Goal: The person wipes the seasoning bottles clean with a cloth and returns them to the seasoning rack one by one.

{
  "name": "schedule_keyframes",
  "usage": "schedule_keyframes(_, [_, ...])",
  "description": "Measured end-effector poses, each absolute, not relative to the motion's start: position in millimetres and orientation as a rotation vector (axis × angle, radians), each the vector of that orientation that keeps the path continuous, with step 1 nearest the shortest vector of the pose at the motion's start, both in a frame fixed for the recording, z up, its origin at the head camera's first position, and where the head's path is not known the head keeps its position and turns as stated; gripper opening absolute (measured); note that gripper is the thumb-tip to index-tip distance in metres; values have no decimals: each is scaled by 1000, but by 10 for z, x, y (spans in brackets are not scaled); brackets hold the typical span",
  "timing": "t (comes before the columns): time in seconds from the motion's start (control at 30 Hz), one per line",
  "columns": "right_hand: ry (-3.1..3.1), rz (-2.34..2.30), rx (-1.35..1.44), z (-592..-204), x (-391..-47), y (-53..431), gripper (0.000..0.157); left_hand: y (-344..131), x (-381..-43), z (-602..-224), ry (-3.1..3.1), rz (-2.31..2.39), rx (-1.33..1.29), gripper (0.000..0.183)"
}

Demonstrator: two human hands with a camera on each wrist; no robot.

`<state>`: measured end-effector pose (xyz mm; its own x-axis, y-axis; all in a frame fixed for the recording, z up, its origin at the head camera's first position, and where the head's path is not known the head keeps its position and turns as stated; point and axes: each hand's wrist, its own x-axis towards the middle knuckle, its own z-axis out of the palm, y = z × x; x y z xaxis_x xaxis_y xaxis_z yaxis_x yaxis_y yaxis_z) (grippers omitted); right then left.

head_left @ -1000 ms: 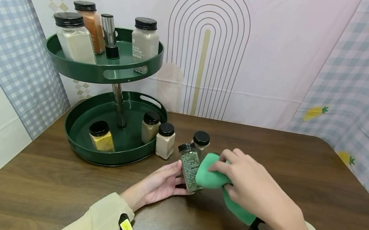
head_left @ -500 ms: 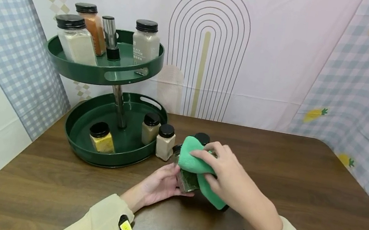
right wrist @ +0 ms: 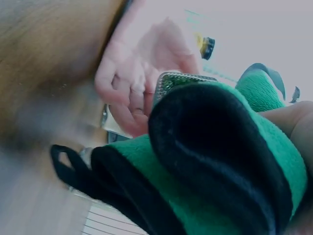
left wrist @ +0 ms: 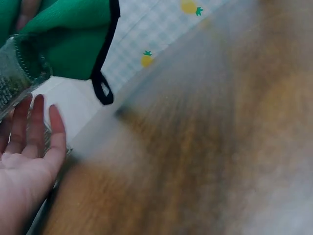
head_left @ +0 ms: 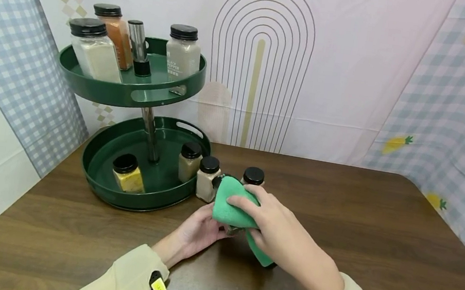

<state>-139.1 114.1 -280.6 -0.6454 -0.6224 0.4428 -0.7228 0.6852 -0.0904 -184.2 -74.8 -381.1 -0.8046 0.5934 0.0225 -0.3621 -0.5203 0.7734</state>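
My left hand (head_left: 196, 233) holds a clear glass spice jar (left wrist: 11, 81) of green dried herbs, tilted above the table. A green cloth (head_left: 230, 206) with black edging and a hanging loop is wrapped over the jar. Gripping the cloth from above, my right hand (head_left: 276, 229) presses it against the glass. Most of the jar is hidden by the cloth in the head view; its square base shows in the right wrist view. Just behind the hands stand a white-filled jar (head_left: 206, 184) and another black-capped jar (head_left: 253, 176), the latter partly covered.
A green two-tier stand (head_left: 96, 188) is at the left. Its lower tray bears a yellow spice jar (head_left: 129, 181) and a beige one (head_left: 188, 164). Several larger jars, among them a black pepper jar (head_left: 182, 57), and a silver cylinder (head_left: 137, 44) occupy the upper tray.
My right hand has carried the cloth leftward, from the jar's right side to over its front, covering more of it. The left hand stays nearly in place, the jar shifting slightly.
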Motion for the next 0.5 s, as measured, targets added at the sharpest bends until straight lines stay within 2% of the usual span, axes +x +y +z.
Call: schedule_keyframes(0.5, [-2469, 315, 1059, -2711, -1376, 1246, 53, -722, -1877, -3758, 1087, 2292, 268, 49])
